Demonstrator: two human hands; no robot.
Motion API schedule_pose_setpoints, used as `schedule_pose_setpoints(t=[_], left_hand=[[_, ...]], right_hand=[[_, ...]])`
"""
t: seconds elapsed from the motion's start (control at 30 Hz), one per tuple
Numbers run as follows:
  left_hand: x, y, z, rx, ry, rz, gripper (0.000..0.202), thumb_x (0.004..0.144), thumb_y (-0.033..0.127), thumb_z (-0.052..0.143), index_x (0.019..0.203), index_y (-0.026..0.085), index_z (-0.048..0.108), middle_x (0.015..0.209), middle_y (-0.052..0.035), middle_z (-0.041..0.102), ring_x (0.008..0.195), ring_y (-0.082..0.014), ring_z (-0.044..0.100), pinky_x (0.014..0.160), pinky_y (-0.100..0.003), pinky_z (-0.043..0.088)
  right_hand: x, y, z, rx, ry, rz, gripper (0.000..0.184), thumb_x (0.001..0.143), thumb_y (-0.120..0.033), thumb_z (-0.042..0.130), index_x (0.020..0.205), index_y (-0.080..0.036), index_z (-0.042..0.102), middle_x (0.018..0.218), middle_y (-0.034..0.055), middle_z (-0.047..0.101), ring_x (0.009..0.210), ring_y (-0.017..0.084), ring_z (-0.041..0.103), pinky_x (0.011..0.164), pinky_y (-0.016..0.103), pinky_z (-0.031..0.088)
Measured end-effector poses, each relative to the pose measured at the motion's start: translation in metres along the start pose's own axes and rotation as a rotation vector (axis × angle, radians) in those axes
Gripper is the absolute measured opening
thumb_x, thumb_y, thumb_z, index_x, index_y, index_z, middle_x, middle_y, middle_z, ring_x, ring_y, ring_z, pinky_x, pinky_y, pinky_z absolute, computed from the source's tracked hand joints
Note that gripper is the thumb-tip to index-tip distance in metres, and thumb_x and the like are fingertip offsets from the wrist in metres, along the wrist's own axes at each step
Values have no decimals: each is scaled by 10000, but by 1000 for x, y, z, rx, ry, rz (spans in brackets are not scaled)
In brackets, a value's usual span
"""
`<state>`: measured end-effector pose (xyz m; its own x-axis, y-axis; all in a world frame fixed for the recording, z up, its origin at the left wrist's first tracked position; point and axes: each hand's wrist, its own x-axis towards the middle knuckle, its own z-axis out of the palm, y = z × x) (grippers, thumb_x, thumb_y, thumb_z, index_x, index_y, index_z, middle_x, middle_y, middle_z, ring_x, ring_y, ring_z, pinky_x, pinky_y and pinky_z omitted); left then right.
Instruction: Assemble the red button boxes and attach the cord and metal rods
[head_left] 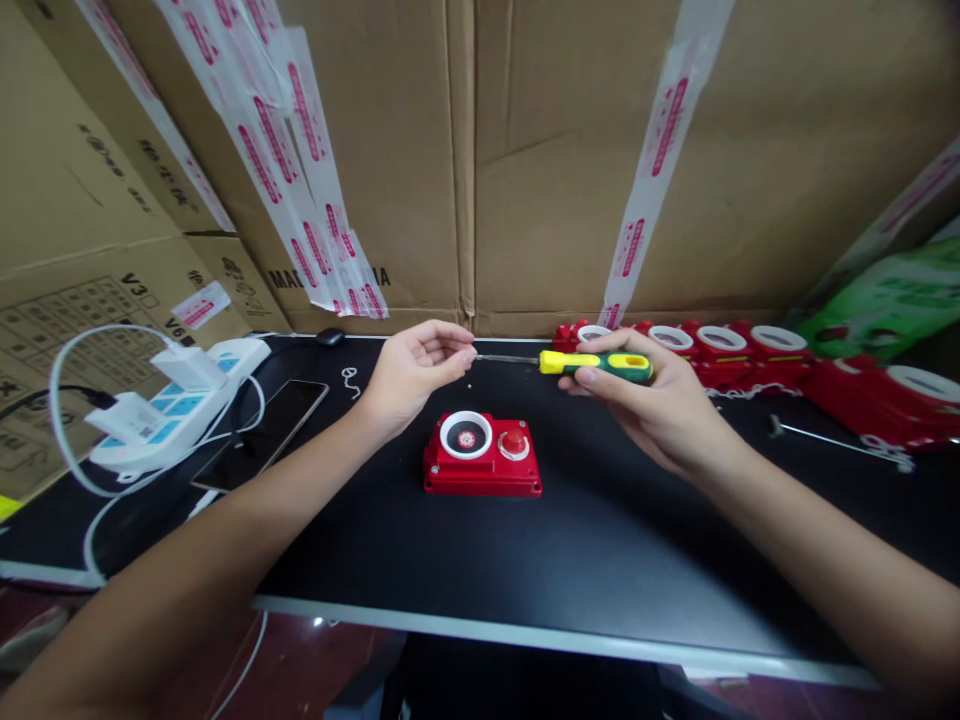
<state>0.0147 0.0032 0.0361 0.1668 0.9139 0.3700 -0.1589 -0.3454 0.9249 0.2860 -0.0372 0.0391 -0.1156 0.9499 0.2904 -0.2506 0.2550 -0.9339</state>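
My right hand (pixel 652 395) is wrapped around the yellow and green handle of a screwdriver (pixel 596 365), held level with its shaft pointing left. The fingertips of my left hand (pixel 420 375) are pinched together at the screwdriver's tip; whatever small thing they hold there is too tiny to name. Below and between both hands, a red alarm box (pixel 484 480) lies on the black table. It has a white ring around a dark round opening and a red dome-shaped knob beside it.
Several similar red boxes (pixel 720 370) stand at the back right, near a thin metal rod (pixel 840 443) and a green bag (pixel 885 300). To the left are a phone (pixel 262 430) and a power strip (pixel 187 400) with white cables. Cardboard (pixel 540 200) walls the table's back.
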Motion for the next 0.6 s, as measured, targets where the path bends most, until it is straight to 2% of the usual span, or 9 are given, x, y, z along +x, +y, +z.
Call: schedule_pose_setpoints(t=[0.07,0.13,0.3,0.4,0.5,0.53,0.6], left_hand=[[-2,1,2,-1,2,2,318,727,215,916,976,126,739,897,-46,730,844,-129,688,797,-251,595],[-4,2,3,-6,-29,-10,313,748,215,914,986,128,731,915,-53,741,867,-136,701,812,-255,600],[-6,9,1,-23,-174,-49,354,876,315,840,1155,149,699,1182,-115,753,1025,-186,734,939,-330,602],[-4,14,-6,106,-399,-86,411,902,395,804,1215,159,681,1279,-144,720,1157,-235,709,1027,-393,570],[-6,18,-9,402,-680,-103,653,754,393,930,1316,209,652,1378,-146,673,1267,-292,668,1088,-440,534],[-9,19,-7,517,-741,-82,717,717,393,953,1342,227,644,1392,-140,666,1276,-305,661,1092,-447,525],[-13,20,-3,700,-802,-8,704,734,410,936,1354,245,647,1375,-122,681,1259,-308,662,1087,-443,510]], right_hand=[[1,1,-1,18,-10,12,303,752,-248,961,985,-204,771,962,5,779,784,133,805,780,200,665],[2,1,-1,35,10,26,280,785,-288,940,989,-200,770,888,3,767,732,124,783,734,199,658],[8,-5,-3,134,216,4,220,828,-334,897,903,-190,747,780,-9,714,654,86,685,610,161,594],[13,-9,-8,190,295,-15,244,838,-336,890,807,-205,687,659,-46,599,556,62,575,484,139,497],[15,-9,-13,173,291,-56,286,881,-413,854,798,-231,651,603,-61,494,507,72,500,453,171,462],[15,-8,-14,144,287,-70,287,895,-454,836,819,-241,660,601,-59,484,495,79,486,448,189,459],[13,-5,-12,75,299,-91,289,902,-522,811,883,-256,700,605,-53,492,475,90,475,428,217,444]])
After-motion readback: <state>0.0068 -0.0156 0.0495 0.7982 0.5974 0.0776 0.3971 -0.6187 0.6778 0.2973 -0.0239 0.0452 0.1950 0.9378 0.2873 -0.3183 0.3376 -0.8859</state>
